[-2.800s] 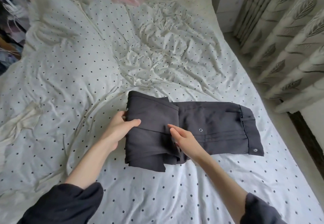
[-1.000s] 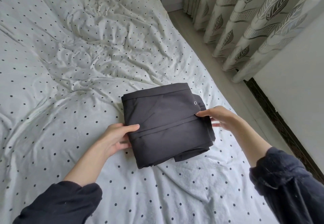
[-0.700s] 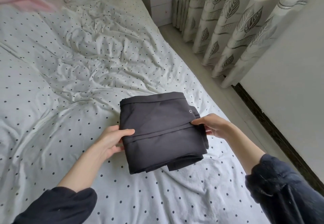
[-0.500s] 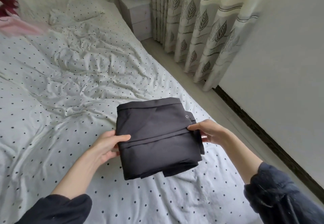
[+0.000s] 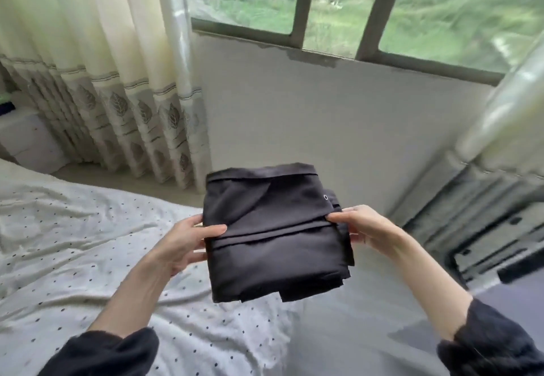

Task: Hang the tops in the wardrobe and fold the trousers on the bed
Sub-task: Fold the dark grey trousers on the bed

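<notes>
You've got the folded trousers [image 5: 273,234] up off the bed [image 5: 73,243], your left hand [image 5: 182,243] clamping one side with the thumb on top, your right hand [image 5: 359,225] pinching the other. Careful: only the edges are held, so the loose layers underneath could sag open. Tilt it or ease either thumb and the fold likely slips apart.

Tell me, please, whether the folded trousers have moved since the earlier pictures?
Yes. The folded trousers, which lay on the bed, are now lifted off it, held between the left hand and right hand, out past its edge toward the window wall.
</notes>
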The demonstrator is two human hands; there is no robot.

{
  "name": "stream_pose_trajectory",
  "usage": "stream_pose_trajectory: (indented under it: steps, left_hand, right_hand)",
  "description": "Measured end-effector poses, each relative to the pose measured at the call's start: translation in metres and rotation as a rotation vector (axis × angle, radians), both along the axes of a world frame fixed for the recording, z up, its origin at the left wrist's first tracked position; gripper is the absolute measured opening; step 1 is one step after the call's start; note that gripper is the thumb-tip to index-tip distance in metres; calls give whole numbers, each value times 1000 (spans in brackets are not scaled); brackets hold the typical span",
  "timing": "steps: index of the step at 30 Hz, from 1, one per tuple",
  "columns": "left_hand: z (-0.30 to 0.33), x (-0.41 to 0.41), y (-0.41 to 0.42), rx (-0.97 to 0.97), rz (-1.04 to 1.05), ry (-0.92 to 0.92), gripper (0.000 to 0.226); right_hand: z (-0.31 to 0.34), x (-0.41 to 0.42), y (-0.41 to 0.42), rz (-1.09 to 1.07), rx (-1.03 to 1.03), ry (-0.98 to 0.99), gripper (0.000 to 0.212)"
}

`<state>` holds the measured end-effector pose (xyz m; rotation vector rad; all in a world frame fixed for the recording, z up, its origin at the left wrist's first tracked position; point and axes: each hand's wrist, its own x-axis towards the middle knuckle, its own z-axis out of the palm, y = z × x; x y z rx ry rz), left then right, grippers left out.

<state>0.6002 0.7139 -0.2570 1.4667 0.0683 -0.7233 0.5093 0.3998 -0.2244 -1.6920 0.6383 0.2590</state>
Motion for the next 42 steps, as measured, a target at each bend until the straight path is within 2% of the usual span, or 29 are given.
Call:
stream_pose_trajectory:
  steps: [4, 7, 13, 20, 24, 30, 35, 42]
  left_hand:
    - [35, -26, -98, -43, -240, -63, 27]
    - [64, -56, -179, -100, -445, -111, 34]
    - [116, -159, -347, -185, -847, -193, 34]
    - [183, -289, -503, -323, -1120, -252, 32]
    - [230, -351, -573, -403, -1285, -293, 48]
    - [304, -417, -671, -531, -1478, -373, 44]
    - [363, -451, -756, -597, -1581, -499, 25]
    - [440, -494, -854, -525, -1552, -693, 29]
  right_hand:
    - [37, -106, -59, -276, -14, -93, 7]
    - [65, -193, -100, -442, -28, -153, 9]
    - [120, -367, -166, -798, -136, -236, 10]
    - [192, -514, -219, -1160, -309, -311, 9]
    - [233, -578, -238, -1356, -375, -361, 5]
    - [293, -636, -270, -1527, -469, -433, 4]
    - [330, -654, -314, -1617, -550, -490, 8]
    - [390, -668, -397, -1689, -584, -438, 6]
